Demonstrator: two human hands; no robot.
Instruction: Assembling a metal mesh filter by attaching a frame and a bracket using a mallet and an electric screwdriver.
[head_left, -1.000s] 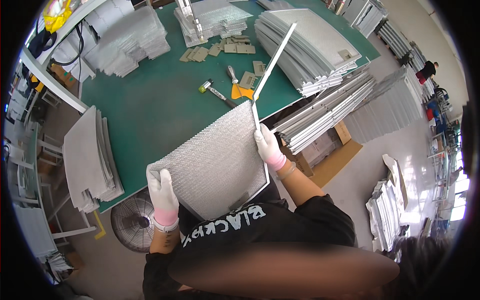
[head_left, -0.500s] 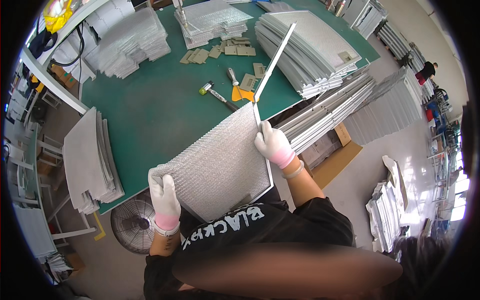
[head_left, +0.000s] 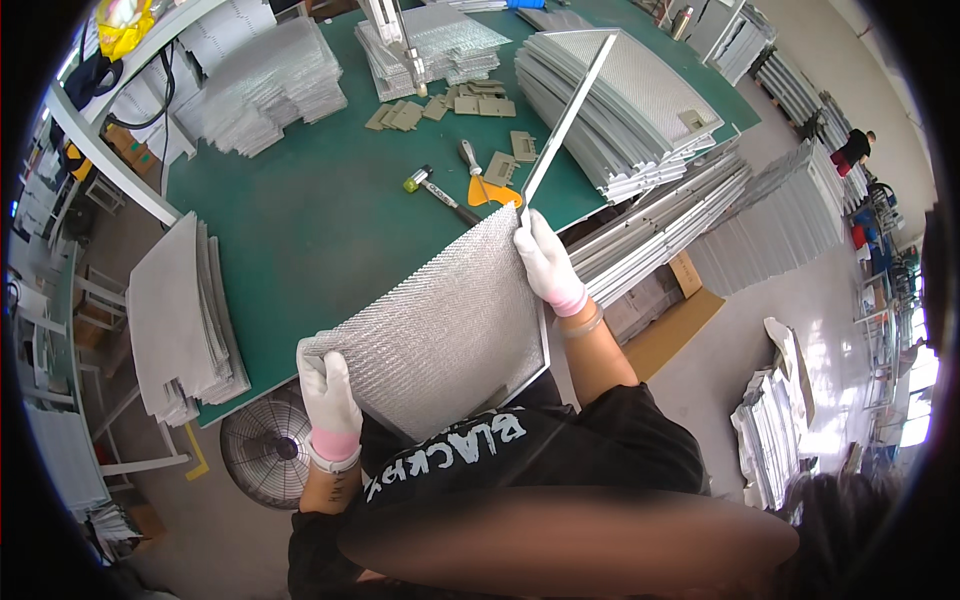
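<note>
A silvery mesh panel (head_left: 440,310) is held tilted in front of my body, over the near edge of the green table. My left hand (head_left: 329,395), in a white glove, grips its left edge, fingers closed. A thin white metal frame strip (head_left: 568,120) runs along the panel's right edge, bends at the top corner and sticks out freely toward the far right. My right hand (head_left: 548,265), also gloved, is closed around that right edge just below the bend. Its fingertips are partly hidden behind the edge.
On the green table (head_left: 290,220) lie a hammer (head_left: 440,193), a grey-handled tool (head_left: 470,156), an orange flat piece (head_left: 497,190) and several beige plates (head_left: 403,116). Framed panels (head_left: 640,90) are stacked at right, mesh sheets (head_left: 185,310) at left. A floor fan (head_left: 265,447) stands below.
My right hand has slid up the panel's right edge to the corner by the bend. The strip's free end has swung slightly right. The left hand stays in place.
</note>
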